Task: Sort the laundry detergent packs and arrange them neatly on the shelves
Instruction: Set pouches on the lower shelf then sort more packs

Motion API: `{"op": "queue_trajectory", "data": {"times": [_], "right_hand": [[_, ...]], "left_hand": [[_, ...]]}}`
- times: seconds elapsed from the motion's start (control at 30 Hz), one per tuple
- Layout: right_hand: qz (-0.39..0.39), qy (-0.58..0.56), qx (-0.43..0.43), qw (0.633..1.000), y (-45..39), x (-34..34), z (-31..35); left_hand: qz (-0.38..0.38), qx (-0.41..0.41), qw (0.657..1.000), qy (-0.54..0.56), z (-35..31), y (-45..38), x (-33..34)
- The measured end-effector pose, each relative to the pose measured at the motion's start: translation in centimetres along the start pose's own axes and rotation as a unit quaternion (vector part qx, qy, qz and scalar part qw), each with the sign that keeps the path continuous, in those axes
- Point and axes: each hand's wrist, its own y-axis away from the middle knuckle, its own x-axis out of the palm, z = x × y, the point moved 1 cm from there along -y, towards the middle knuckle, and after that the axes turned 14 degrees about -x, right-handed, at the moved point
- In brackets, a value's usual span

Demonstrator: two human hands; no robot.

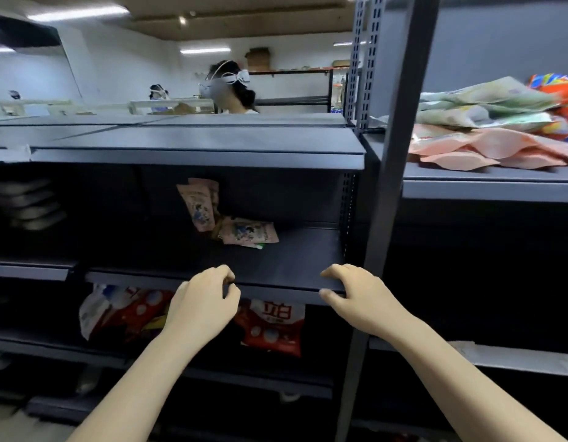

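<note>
A big dark shelf rack [391,173] is seen in front. Its middle shelf [285,263] is gripped at the front edge by both hands. The left hand [203,301] is curled over the edge, with its fingers [223,274] bent on top and the thumb below. The right hand [356,295] is placed the same way, further right along that edge, with its fingers [336,272] clamped on the shelf. A pile of green, pink and orange packs [493,122] is laid high up to the right of the fingers. Red and white packs [273,327] are kept just below the fingers. Two small pink packs [225,218] are found behind the fingers, at the back of the gripped shelf.
</note>
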Motion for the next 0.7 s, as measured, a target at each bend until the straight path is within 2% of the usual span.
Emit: {"op": "queue_trajectory", "data": {"times": [0.27,0.5,0.7], "right_hand": [[0.047,-0.011,0.026,0.998,-6.2,4.5,-0.5],[0.086,-0.012,0.063,0.994,-13.2,7.0,-2.8],[0.108,-0.057,0.099,0.988,-18.5,8.8,-3.8]], "left_hand": [[0.011,-0.010,0.999,-0.041,4.1,-6.4,2.1],[0.053,-0.042,0.996,-0.063,5.9,-13.7,3.7],[0.064,-0.041,0.995,-0.064,7.2,-18.2,5.6]]}}
